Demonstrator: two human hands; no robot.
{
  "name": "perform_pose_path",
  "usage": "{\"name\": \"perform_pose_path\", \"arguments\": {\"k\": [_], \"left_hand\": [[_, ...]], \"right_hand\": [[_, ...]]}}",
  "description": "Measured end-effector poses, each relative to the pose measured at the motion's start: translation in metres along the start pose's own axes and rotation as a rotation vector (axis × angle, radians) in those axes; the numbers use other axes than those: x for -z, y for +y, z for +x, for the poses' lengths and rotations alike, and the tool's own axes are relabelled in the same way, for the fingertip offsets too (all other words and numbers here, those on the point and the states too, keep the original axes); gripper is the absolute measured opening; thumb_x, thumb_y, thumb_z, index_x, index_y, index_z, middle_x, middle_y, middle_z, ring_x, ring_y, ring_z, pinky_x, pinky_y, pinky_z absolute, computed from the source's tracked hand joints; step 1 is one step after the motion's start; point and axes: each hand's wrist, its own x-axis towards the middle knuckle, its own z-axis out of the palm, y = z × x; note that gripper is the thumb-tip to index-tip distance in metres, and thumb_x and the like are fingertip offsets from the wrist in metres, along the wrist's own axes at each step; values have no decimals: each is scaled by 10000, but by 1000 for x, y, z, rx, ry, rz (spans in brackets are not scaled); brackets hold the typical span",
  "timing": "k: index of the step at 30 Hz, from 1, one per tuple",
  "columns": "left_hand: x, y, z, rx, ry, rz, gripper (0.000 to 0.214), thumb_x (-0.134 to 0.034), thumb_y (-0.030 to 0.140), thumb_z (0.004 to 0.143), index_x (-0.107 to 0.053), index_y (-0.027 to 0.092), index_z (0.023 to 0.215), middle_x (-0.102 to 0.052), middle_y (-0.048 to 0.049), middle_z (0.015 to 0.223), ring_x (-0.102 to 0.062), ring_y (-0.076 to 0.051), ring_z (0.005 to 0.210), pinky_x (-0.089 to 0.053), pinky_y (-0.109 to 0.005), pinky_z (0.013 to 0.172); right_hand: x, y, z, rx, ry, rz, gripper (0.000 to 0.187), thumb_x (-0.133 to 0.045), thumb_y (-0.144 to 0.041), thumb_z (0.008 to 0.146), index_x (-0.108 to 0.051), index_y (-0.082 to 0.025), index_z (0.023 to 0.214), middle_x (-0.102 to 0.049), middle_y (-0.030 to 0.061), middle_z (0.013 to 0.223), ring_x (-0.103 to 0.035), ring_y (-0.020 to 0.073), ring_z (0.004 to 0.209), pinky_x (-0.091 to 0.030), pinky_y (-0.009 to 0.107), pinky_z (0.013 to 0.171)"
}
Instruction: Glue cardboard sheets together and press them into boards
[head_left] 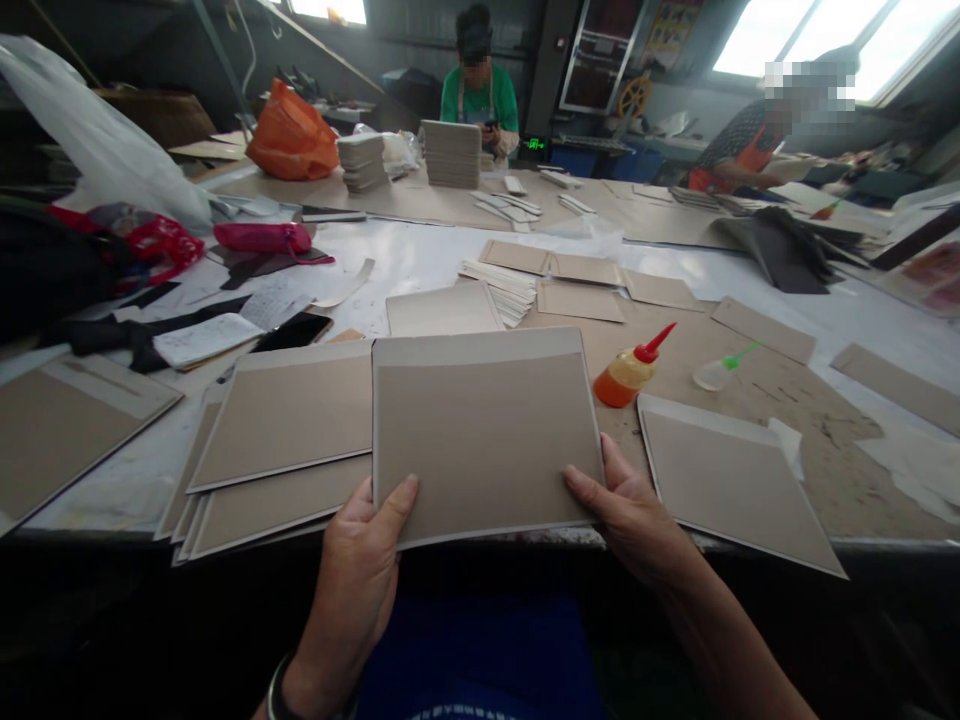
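Between my two hands is a flat greyish-brown cardboard panel (480, 440) with a paler strip along its top edge, tilted up toward me. My left hand (367, 545) grips its lower left corner, thumb on the face. At the lower right edge my right hand (626, 505) holds it the same way, fingers hidden behind. A stack of similar panels (292, 410) lies just left of it. To the right rests another single panel (727, 470) at the table's front edge. Beyond my right hand stands a bottle of orange liquid (625, 375) with a red nozzle.
A small bottle with a green tip (720, 373) lies further right. Smaller cardboard pieces (585, 269) and a pile of white strips (501, 290) are behind. At left are a notebook (206, 340), a pink pouch (262, 237) and an orange bag (292, 135). Two people work across the table.
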Motion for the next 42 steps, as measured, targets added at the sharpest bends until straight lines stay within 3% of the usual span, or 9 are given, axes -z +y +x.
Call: {"name": "perform_pose_path", "arguments": {"k": [9,15,24,34,42], "left_hand": [[11,3,-2,26,-22,-24,505,-714,326,663,-544,131,1097,-670,-84,959,-617,-251,904,-498,-376,831],[25,10,2,102,7,-76,428,-710,271,670,-570,150,1056,-668,-71,970,-630,-226,872,-521,-333,799],[42,13,8,133,57,-96,353,-687,212,690,-588,147,1023,-672,-64,950,-634,-213,867,-543,-294,757],[57,17,12,152,98,-130,438,-710,233,664,-568,153,1071,-675,-70,942,-635,-232,871,-547,-314,751],[62,21,14,107,88,-173,487,-739,274,639,-566,146,1076,-673,-74,953,-630,-241,882,-533,-333,779]], "right_hand": [[-11,6,4,-1,26,-44,477,-577,-357,815,-410,-261,1251,-546,56,1230,-535,214,1069,-439,368,904],[-10,-8,4,-206,-132,16,538,-534,-364,824,-360,-287,1328,-573,67,1190,-550,223,1052,-478,375,839],[-17,-8,0,-239,-241,96,626,-568,-202,777,-333,-288,1350,-468,44,1311,-480,209,1139,-411,376,925],[-42,-8,11,-169,-228,40,700,-518,-102,663,-384,-273,1329,-507,26,1273,-455,226,1155,-388,399,946],[-57,-6,20,-235,-218,53,617,-535,-109,696,-443,-265,1286,-546,25,1226,-524,214,1081,-432,369,918]]}}
